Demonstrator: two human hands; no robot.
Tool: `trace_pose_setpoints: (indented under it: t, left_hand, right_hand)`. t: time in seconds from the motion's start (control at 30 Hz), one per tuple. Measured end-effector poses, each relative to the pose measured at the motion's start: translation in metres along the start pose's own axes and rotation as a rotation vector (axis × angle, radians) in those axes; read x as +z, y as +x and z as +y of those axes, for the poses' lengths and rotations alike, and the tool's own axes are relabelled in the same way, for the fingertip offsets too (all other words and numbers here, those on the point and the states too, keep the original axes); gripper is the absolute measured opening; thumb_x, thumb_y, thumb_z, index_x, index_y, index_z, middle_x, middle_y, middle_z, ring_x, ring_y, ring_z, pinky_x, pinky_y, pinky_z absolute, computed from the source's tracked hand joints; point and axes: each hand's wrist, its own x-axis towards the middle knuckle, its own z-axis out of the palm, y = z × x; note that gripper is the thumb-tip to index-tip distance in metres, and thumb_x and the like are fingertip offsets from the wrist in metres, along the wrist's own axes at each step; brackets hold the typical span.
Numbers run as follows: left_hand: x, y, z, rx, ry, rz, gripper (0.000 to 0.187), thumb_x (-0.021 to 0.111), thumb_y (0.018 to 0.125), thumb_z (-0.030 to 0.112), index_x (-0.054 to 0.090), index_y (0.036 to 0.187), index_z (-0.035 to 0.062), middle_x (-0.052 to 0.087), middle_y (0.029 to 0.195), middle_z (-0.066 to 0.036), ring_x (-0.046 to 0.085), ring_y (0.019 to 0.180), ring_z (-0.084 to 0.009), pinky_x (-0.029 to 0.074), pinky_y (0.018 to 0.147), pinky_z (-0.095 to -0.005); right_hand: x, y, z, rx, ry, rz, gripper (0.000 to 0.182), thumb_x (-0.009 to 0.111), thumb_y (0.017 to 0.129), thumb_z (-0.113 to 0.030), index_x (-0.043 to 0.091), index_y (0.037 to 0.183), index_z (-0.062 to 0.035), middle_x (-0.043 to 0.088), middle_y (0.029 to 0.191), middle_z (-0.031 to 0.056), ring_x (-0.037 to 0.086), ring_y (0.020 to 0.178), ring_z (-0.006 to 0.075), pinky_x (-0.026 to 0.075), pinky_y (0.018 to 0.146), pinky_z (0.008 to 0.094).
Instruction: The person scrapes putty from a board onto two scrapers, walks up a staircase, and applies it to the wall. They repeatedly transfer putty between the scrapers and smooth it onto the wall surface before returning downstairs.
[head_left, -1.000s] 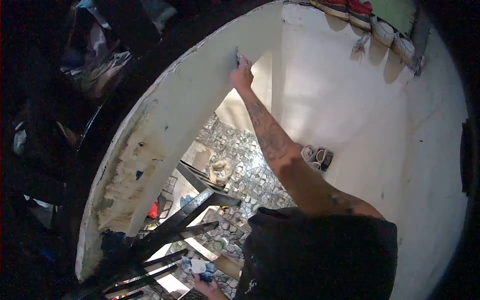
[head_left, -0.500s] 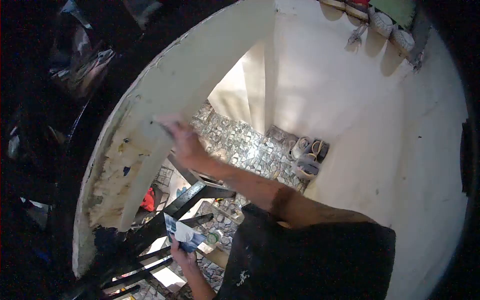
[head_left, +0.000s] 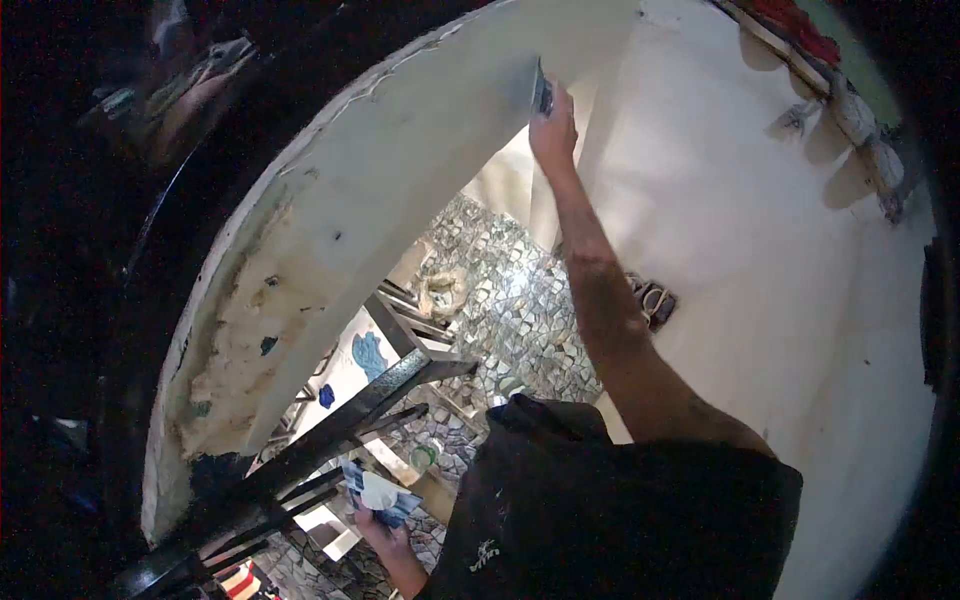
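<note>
My right hand [head_left: 555,130] is raised at the upper middle, its fingers closed round a dark, flat-bladed scraper [head_left: 541,92]. The scraper's blade lies against the pale plastered surface [head_left: 400,140]. Low on the left, my left hand [head_left: 385,532] grips a flat blue-grey plate [head_left: 400,502], whose handle is hidden. A lump of white paste [head_left: 379,490] sits on the plate. Rough tan patches [head_left: 250,330] with small dark spots mark the surface's lower left part.
A dark metal railing [head_left: 370,400] runs diagonally beside my left hand. Far below lies a stone-patterned floor [head_left: 520,330] with a bag [head_left: 442,295] and a dark container [head_left: 655,302] by the wall. A ledge with cloths [head_left: 800,35] is at the upper right.
My right hand has moved up and to the right along the plastered surface with the scraper. My left hand is slightly lower, still holding the plate. The camera view has shifted.
</note>
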Motion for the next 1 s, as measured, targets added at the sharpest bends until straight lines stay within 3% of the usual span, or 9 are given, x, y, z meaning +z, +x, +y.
trace_pose_setpoints:
  t: [0.2, 0.3, 0.43, 0.5, 0.6, 0.7, 0.8, 0.93, 1.0]
  left_hand:
    - [0.029, 0.007, 0.007, -0.013, -0.144, 0.02, 0.05, 0.058, 0.073, 0.015, 0.046, 0.119, 0.001, 0.056, 0.108, -0.011, 0.057, 0.097, -0.0257, 0.048, 0.083, -0.0386]
    - [0.026, 0.023, 0.002, 0.165, 0.363, -0.154, 0.045, 0.054, 0.076, 0.015, 0.046, 0.119, 0.0016, 0.056, 0.108, -0.011, 0.057, 0.098, -0.0253, 0.048, 0.083, -0.0383]
    - [0.068, 0.022, 0.01, -0.085, 0.104, -0.016, 0.041, 0.049, 0.079, 0.015, 0.047, 0.118, 0.0022, 0.057, 0.107, -0.01, 0.057, 0.097, -0.0235, 0.047, 0.083, -0.037]
    - [0.08, 0.023, 0.011, -0.078, -0.007, -0.054, 0.042, 0.049, 0.077, 0.014, 0.046, 0.118, 0.0013, 0.057, 0.107, -0.011, 0.057, 0.096, -0.0233, 0.048, 0.083, -0.0364]
    - [0.058, 0.021, 0.003, 0.18, 0.255, -0.278, 0.043, 0.051, 0.08, 0.019, 0.046, 0.117, -0.0021, 0.057, 0.107, -0.012, 0.057, 0.096, -0.0246, 0.047, 0.082, -0.037]
    - [0.032, 0.01, -0.011, 0.186, 0.305, -0.109, 0.044, 0.055, 0.079, 0.023, 0.048, 0.114, -0.0015, 0.058, 0.101, -0.011, 0.058, 0.087, -0.0221, 0.048, 0.072, -0.0346]
    - [0.005, 0.013, -0.026, 0.108, 0.203, 0.136, 0.045, 0.059, 0.076, 0.027, 0.05, 0.11, -0.0003, 0.06, 0.093, -0.01, 0.059, 0.076, -0.0186, 0.048, 0.06, -0.0314]
    - [-0.042, 0.04, -0.014, -0.411, -0.099, -0.421, 0.045, 0.061, 0.075, 0.032, 0.052, 0.106, 0.0006, 0.06, 0.087, -0.009, 0.058, 0.069, -0.0171, 0.048, 0.055, -0.0299]
    - [-0.05, 0.04, -0.037, -0.163, 0.014, 0.0, 0.044, 0.058, 0.077, 0.031, 0.052, 0.107, -0.0002, 0.06, 0.091, -0.01, 0.059, 0.075, -0.0201, 0.05, 0.061, -0.0326]
  right_hand:
    - [0.01, -0.141, -0.132, -0.187, 0.056, -0.149, 0.07, 0.059, 0.068, -0.004, 0.036, 0.135, -0.0122, 0.038, 0.124, 0.0237, 0.04, 0.112, 0.0427, 0.035, 0.095, 0.0459]
    - [-0.008, -0.185, -0.175, -0.239, 0.248, -0.351, 0.066, 0.059, 0.068, -0.006, 0.041, 0.132, -0.0098, 0.041, 0.122, 0.0203, 0.042, 0.11, 0.0378, 0.032, 0.095, 0.0422]
    - [-0.039, -0.194, -0.173, -0.421, 0.489, -0.62, 0.056, 0.055, 0.075, -0.009, 0.043, 0.13, -0.0065, 0.043, 0.121, 0.0176, 0.042, 0.112, 0.0338, 0.03, 0.098, 0.0413]
    - [-0.042, -0.175, -0.138, -0.385, 0.511, -0.436, 0.037, 0.045, 0.09, -0.015, 0.043, 0.126, -0.0031, 0.042, 0.126, 0.0144, 0.04, 0.119, 0.0288, 0.027, 0.103, 0.0387]
    - [-0.044, -0.056, -0.025, 0.053, 0.373, -0.22, 0.044, 0.051, 0.084, -0.002, 0.038, 0.127, -0.0018, 0.05, 0.111, 0.009, 0.049, 0.102, 0.0195, 0.042, 0.088, 0.0293]
    - [-0.041, 0.079, 0.045, 0.058, 0.181, 0.088, 0.05, 0.051, 0.079, -0.004, 0.041, 0.128, -0.0035, 0.055, 0.104, 0.0124, 0.053, 0.098, 0.0219, 0.045, 0.081, 0.0321]
    - [-0.024, 0.128, 0.052, -0.054, 0.022, 0.129, 0.055, 0.056, 0.076, -0.01, 0.04, 0.128, -0.0057, 0.051, 0.116, 0.0166, 0.05, 0.107, 0.0315, 0.041, 0.09, 0.0388]
    - [-0.008, 0.104, -0.01, -0.044, -0.08, 0.049, 0.059, 0.059, 0.072, -0.012, 0.04, 0.127, -0.0056, 0.046, 0.125, 0.0181, 0.045, 0.113, 0.0388, 0.037, 0.097, 0.0429]
    - [0.003, 0.079, -0.029, -0.142, -0.107, 0.101, 0.056, 0.057, 0.072, -0.008, 0.041, 0.126, -0.0105, 0.046, 0.122, 0.0166, 0.045, 0.113, 0.0379, 0.038, 0.094, 0.0454]
